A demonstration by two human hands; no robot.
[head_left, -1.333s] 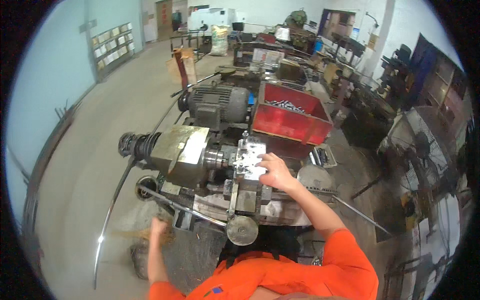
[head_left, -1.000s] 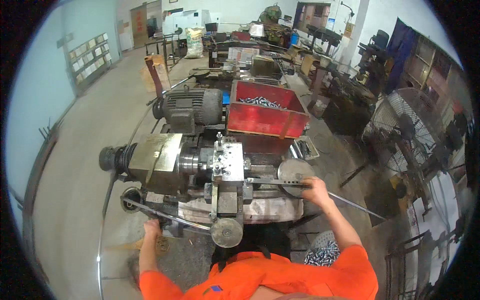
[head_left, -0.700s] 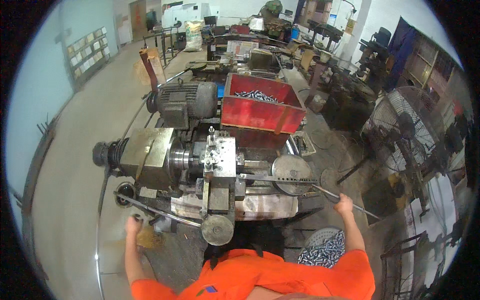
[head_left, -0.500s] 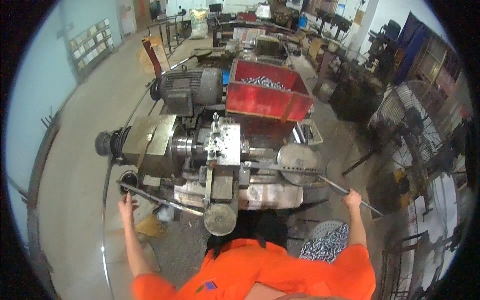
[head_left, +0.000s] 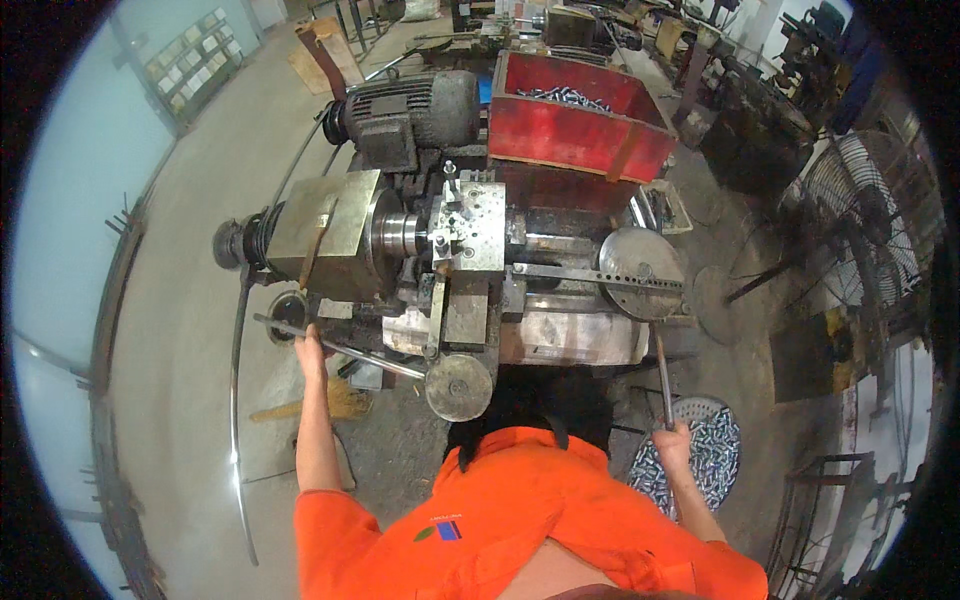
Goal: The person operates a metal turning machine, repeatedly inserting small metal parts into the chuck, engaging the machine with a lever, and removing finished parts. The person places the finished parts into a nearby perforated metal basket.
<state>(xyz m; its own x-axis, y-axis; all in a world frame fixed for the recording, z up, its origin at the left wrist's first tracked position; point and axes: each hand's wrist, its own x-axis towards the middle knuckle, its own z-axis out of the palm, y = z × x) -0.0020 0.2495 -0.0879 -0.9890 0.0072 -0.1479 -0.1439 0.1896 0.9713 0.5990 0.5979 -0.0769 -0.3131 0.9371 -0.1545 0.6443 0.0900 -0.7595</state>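
Observation:
My left hand [head_left: 310, 352] is closed around a long metal lever [head_left: 375, 362] that runs to a round weight [head_left: 459, 387] at the front of the lathe-like machine. My right hand [head_left: 673, 448] grips a slim metal handle rod [head_left: 664, 375], which rises toward a large round disc [head_left: 643, 270]. A flat bar with a row of holes [head_left: 590, 276] crosses that disc. Between my hands stands the tool block [head_left: 470, 225] with bolts on top, beside the shiny spindle [head_left: 402, 235]. What the spindle holds is too small to make out.
Behind the machine are a motor [head_left: 410, 110] and a red box [head_left: 580, 140] with small metal parts inside. A perforated basket [head_left: 697, 408] full of shiny parts sits beside my right forearm. A standing fan [head_left: 855, 220] is at the right, and a long rod [head_left: 237, 400] lies at the left.
My left hand has closed on the lever, having been at its outer end with looser fingers. My right hand has brought its rod down toward me. The whole view has shifted.

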